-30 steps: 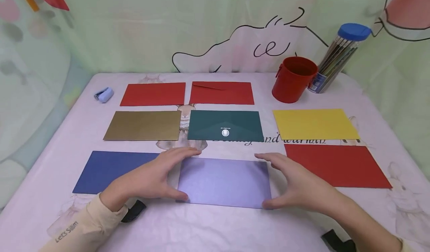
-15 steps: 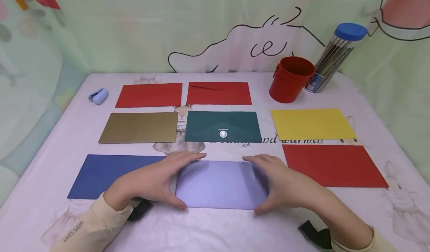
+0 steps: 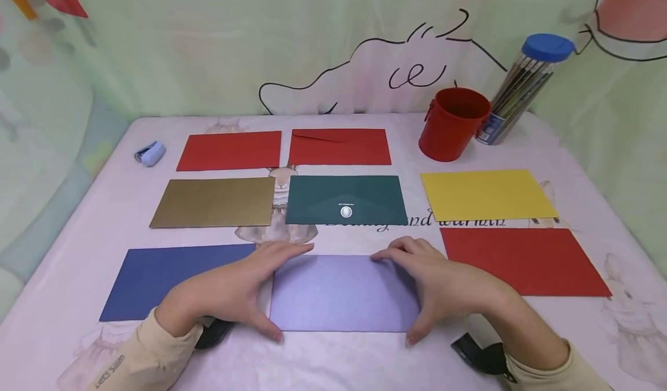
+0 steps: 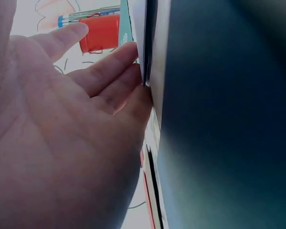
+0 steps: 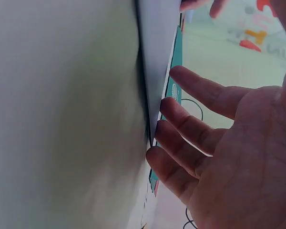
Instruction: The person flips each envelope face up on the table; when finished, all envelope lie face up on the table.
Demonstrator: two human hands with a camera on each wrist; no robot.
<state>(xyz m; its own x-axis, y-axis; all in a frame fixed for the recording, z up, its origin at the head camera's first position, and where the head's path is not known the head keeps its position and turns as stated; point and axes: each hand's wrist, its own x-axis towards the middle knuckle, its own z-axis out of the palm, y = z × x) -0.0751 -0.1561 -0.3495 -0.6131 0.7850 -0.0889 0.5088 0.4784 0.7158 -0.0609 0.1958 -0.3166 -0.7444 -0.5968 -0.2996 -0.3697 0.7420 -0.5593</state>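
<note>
A lavender envelope (image 3: 344, 292) lies flat at the front middle of the table, between the two hands. My left hand (image 3: 234, 289) is at its left end, thumb by the lower left corner and forefinger along the top edge. The left wrist view shows that hand's fingers (image 4: 109, 74) extended, the outermost touching the envelope's edge. At the right end, my right hand (image 3: 443, 289) spans the envelope from top edge to bottom edge. Its fingertips (image 5: 156, 155) touch the edge in the right wrist view, fingers only slightly bent. Neither hand visibly curls around it.
Around it lie a blue envelope (image 3: 156, 278), a red one (image 3: 526, 263), a gold one (image 3: 213, 203), a green one (image 3: 346, 197), a yellow one (image 3: 490, 197), and two red ones at the back. A red bucket (image 3: 443, 130), a pencil jar (image 3: 521, 90) and a small light-blue stapler-like object (image 3: 151, 153) stand behind.
Both hands have shifted slightly about the lavender envelope; the right hand has come further in over its right end. The envelope now lies straighter. The head view has shifted slightly.
</note>
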